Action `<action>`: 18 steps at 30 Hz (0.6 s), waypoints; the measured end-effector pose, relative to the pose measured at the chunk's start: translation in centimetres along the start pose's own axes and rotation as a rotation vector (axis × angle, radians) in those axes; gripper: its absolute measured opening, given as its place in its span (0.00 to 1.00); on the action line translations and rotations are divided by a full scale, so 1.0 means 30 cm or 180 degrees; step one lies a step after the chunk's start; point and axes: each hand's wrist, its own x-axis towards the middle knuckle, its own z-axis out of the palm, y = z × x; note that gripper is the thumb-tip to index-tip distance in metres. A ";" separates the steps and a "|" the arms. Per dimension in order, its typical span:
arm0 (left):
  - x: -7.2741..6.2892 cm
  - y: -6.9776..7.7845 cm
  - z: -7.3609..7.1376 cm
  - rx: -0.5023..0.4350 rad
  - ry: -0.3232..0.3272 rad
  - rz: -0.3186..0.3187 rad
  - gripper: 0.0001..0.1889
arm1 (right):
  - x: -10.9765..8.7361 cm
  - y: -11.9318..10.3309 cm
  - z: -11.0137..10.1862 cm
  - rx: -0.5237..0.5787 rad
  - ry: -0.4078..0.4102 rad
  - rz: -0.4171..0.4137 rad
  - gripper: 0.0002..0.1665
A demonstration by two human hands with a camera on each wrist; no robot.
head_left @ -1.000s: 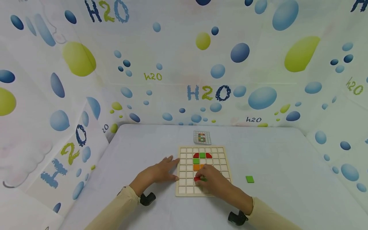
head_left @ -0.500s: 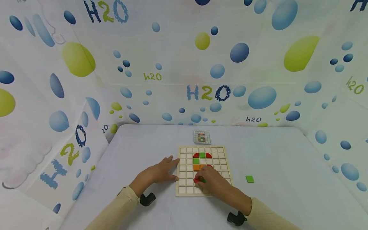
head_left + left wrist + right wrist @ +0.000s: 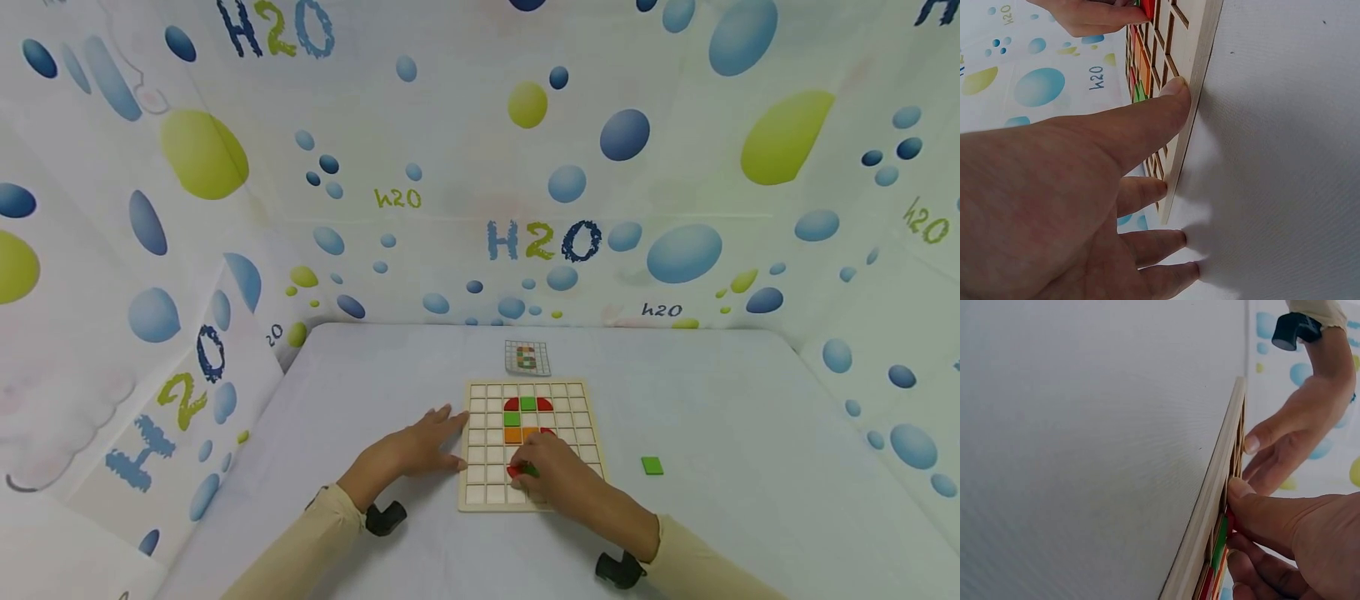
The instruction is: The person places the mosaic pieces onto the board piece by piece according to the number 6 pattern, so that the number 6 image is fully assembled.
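A wooden grid board (image 3: 487, 508) lies on the table, with red, green and orange tiles in its middle columns. Thumb and fingers of my right hand (image 3: 562, 475) pinch a small red tile (image 3: 513, 472) over a lower cell. Beside it sits a green tile (image 3: 531, 471), partly covered by the hand. In the right wrist view the red tile (image 3: 1230, 520) shows between thumb and finger, at the grid. My left hand (image 3: 416, 446) rests at the board's left edge, fingers extended. Its thumb (image 3: 1175, 94) touches the rim in the left wrist view.
A loose green tile (image 3: 652, 466) lies on the white table right of the board. Behind the board is a small card (image 3: 513, 367) printed with a coloured grid pattern. Patterned sheeting (image 3: 450, 142) hangs behind the table and at both sides.
My right hand has come slightly down and toward me, bringing the red tile lower at its cell. A red tile farther up the board now shows past the knuckles. The left hand stays put.
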 end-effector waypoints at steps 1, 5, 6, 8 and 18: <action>0.001 -0.001 0.000 0.0003 -0.0002 0.0005 0.44 | 0.000 -0.001 -0.001 -0.0014 0.0016 -0.0018 0.11; 0.002 -0.002 -0.001 -0.0005 -0.0003 0.0016 0.44 | 0.002 -0.002 -0.004 -0.0039 0.0037 -0.0023 0.11; 0.002 -0.002 0.000 -0.0012 -0.0002 0.0021 0.44 | 0.002 -0.001 -0.005 -0.0038 0.0035 -0.0017 0.12; 0.002 -0.002 -0.001 -0.0022 -0.0001 0.0025 0.44 | 0.004 0.001 -0.006 -0.0021 0.0023 -0.0002 0.12; -0.006 0.009 -0.006 -0.0040 0.0009 -0.0010 0.44 | 0.010 0.012 -0.005 0.0065 0.0024 -0.0020 0.11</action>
